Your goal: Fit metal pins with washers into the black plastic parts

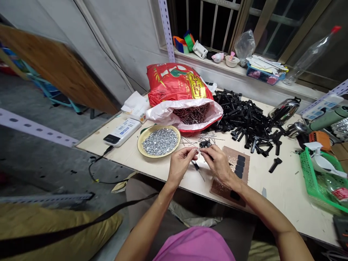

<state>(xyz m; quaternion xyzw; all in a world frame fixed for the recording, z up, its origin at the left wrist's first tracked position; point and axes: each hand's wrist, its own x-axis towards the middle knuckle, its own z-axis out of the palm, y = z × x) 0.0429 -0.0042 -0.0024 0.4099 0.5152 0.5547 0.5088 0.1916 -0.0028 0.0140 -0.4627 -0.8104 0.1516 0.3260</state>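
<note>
My left hand and my right hand meet over the table, fingertips closed in a pinch. Between them shows a small silvery metal piece, too small to name exactly. Just beyond the fingers are a few black plastic parts and loose thin metal pins. Beneath my hands lies a thin tool with a dark handle and metal shaft. To the left stands a yellowish bowl full of small silvery metal pieces. Partly under my right forearm is a brown board carrying black pads.
Behind the bowl lies an open red sack of thin metal pins. A pile of black plastic parts spreads beside it. A white device sits at left, a green basket at right. A steel flask stands near the window.
</note>
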